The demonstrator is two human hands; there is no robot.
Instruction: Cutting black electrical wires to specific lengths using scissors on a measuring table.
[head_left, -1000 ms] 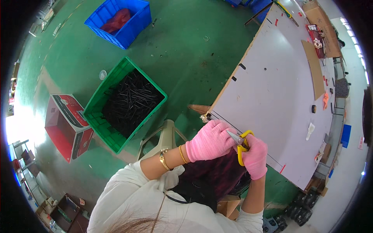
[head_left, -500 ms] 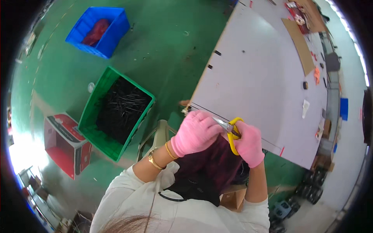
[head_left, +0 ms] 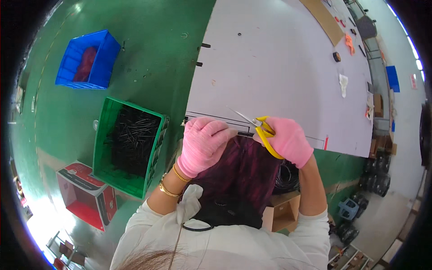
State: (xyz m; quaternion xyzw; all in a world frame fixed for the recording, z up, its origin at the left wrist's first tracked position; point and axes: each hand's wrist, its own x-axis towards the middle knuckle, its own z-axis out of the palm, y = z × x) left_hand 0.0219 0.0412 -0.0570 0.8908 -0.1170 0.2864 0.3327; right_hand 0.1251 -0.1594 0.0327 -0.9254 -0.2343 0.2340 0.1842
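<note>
My right hand (head_left: 291, 141), in a pink glove, grips yellow-handled scissors (head_left: 265, 135). The silver blades point up and left over the white table. My left hand (head_left: 204, 144), gloved in pink as well, is closed at the table's near edge, fingertips pressed together. Whatever it may hold is hidden or too small to make out. Between the two hands, a short black strip (head_left: 245, 134) lies along the table edge; I cannot tell whether it is loose. Dark purple cloth (head_left: 243, 166) covers my lap just below.
The white table (head_left: 279, 76) carries a black roll of tape (head_left: 336, 56), a white glove-like cloth (head_left: 343, 85) and cardboard (head_left: 324, 20). On the green floor at left stand a green crate (head_left: 100, 148) of black pieces, a blue crate (head_left: 102, 67) and a red-and-white box (head_left: 85, 198).
My hands have moved apart. The scissors, earlier right at my left fingertips, are now clear of them over the table. The whole view has shifted and turned.
</note>
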